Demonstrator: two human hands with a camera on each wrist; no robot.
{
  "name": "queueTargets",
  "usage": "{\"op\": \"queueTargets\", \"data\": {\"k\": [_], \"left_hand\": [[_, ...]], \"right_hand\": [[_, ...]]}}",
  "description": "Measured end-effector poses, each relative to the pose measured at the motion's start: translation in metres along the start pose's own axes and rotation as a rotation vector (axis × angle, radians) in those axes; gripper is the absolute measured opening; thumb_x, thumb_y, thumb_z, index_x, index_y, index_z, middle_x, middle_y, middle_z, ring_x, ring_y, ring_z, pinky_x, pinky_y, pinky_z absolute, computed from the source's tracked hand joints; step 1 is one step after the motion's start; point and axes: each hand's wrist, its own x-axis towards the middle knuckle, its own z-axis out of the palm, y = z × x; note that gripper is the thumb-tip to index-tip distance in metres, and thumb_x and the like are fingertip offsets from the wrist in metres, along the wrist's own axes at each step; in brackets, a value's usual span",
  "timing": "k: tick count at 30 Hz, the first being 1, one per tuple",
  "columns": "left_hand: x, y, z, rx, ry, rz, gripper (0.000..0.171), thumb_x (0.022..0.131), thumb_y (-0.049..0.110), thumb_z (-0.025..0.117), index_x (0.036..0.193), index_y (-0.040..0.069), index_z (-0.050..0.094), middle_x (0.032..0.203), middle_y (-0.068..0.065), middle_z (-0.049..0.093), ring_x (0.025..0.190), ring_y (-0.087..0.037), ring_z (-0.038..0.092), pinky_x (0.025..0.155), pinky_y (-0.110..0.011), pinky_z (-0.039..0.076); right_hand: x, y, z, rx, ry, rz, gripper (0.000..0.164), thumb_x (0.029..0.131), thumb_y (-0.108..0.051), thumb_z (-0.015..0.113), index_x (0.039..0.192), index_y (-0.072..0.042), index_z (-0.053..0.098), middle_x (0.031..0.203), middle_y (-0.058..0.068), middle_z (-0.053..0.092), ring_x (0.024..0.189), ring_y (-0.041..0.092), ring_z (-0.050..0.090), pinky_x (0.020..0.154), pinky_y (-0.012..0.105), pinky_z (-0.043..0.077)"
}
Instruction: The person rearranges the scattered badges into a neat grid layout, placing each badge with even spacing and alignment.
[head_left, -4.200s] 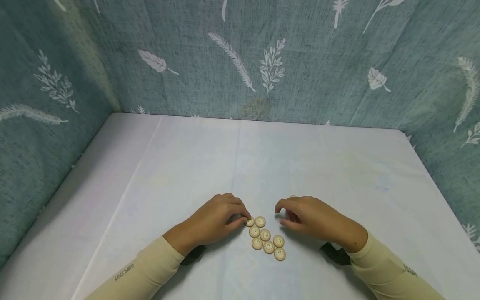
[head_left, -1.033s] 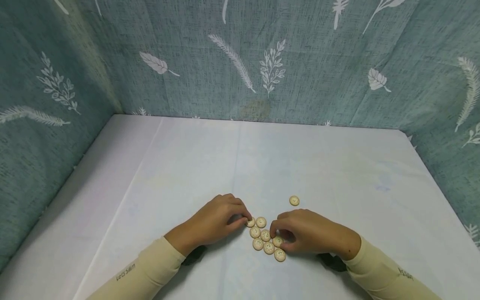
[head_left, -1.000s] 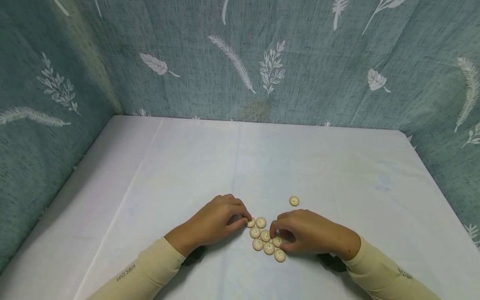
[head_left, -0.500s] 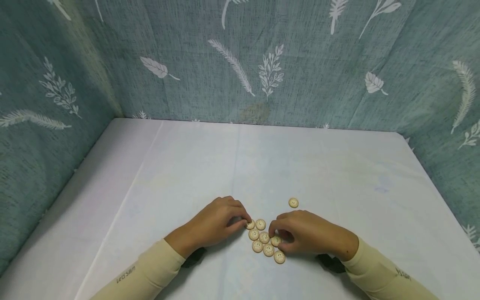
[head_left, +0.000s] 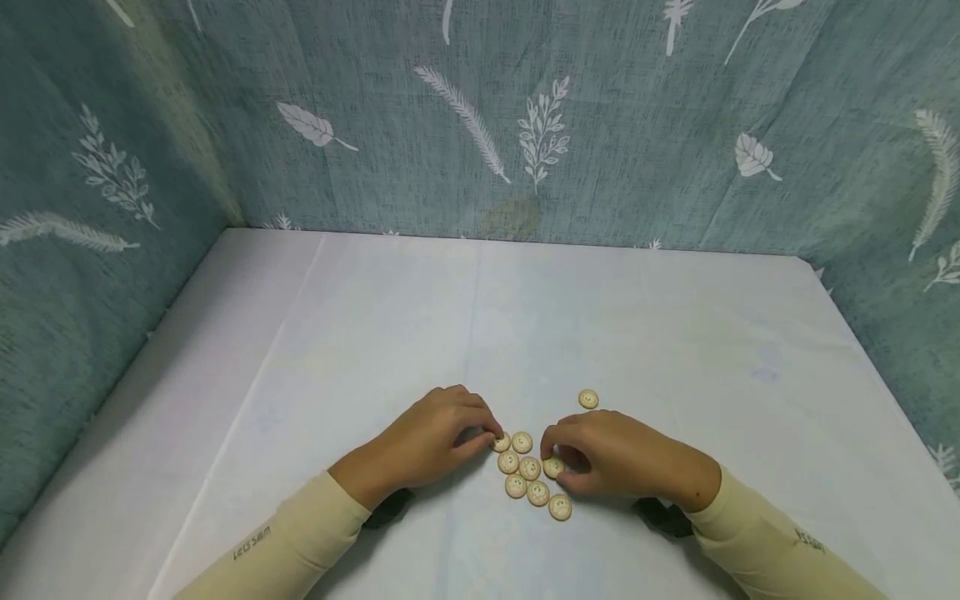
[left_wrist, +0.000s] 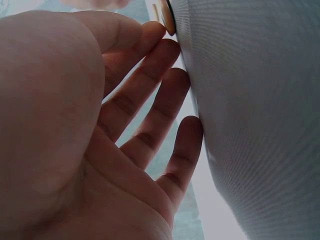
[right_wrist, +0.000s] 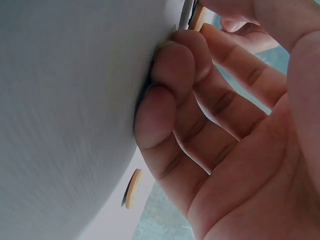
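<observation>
Several round, pale wooden buttons lie flat in a loose cluster on the white cloth in the head view. My left hand rests at the cluster's upper left, thumb and index finger pinching the edge of a button. In the left wrist view its other fingers are spread against the cloth. At the cluster's right side, my right hand pinches another button between thumb and index finger. In the right wrist view the edge of that button shows by the fingertips. A separate button lies just below it.
One lone button lies beyond my right hand, apart from the cluster. White cloth covers the table. Green leaf-patterned fabric hangs behind it and at both sides.
My right hand has come from near the lone button to the cluster and pinched a button, then shifted it slightly away from me. My left hand has kept its place.
</observation>
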Motion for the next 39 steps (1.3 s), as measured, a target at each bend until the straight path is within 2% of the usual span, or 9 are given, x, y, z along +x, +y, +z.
{"op": "queueTargets", "data": {"k": [9,18,27,39], "left_hand": [[0.001,0.001,0.000,-0.002,-0.015,-0.005,0.012,0.089,0.029,0.059,0.095,0.029,0.070,0.094,0.020,0.062,0.094,0.000,0.053,0.087,-0.027,0.044],[0.001,0.000,0.000,-0.002,-0.015,-0.007,0.012,0.089,0.029,0.059,0.095,0.029,0.070,0.094,0.020,0.062,0.094,0.000,0.054,0.089,-0.028,0.044],[0.000,-0.001,-0.002,-0.026,-0.006,-0.001,0.011,0.089,0.026,0.060,0.094,0.028,0.070,0.093,0.020,0.062,0.093,0.000,0.054,0.088,-0.027,0.044],[-0.001,-0.001,-0.002,-0.035,-0.013,-0.002,0.012,0.089,0.025,0.059,0.093,0.028,0.070,0.093,0.020,0.063,0.094,0.000,0.054,0.090,-0.027,0.043]], "right_hand": [[-0.001,0.006,-0.004,0.027,-0.014,0.032,0.013,0.080,-0.024,0.066,0.092,-0.025,0.061,0.068,-0.012,0.052,0.061,0.000,0.046,0.055,0.015,0.038],[-0.002,0.011,-0.008,0.001,0.005,0.056,0.013,0.080,-0.025,0.067,0.092,-0.025,0.061,0.067,-0.013,0.052,0.062,0.001,0.047,0.058,0.016,0.039],[-0.002,0.016,-0.016,-0.030,0.085,0.046,0.012,0.080,-0.025,0.067,0.090,-0.025,0.062,0.068,-0.012,0.050,0.061,0.002,0.046,0.057,0.015,0.038],[-0.005,0.027,-0.022,-0.073,0.097,0.090,0.011,0.080,-0.022,0.067,0.088,-0.025,0.060,0.066,-0.011,0.049,0.061,0.002,0.044,0.057,0.017,0.037]]}}
